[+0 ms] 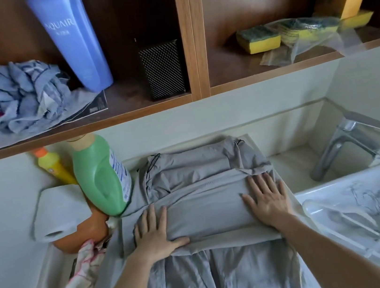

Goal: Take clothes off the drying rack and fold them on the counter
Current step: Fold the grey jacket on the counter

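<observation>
A grey garment with black drawstrings lies spread on the white counter, partly folded into a thick band across its middle. My left hand presses flat on the left end of that folded band, thumb along its near edge. On the band's right end rests my right hand, fingers straight and spread. The garment's lower part hangs toward me over the counter's front.
A green bottle, a yellow bottle, a paper roll and an orange object crowd the counter's left. A patterned cloth lies at the near left. A sink with tap and several white hangers sit at the right. Shelves overhang.
</observation>
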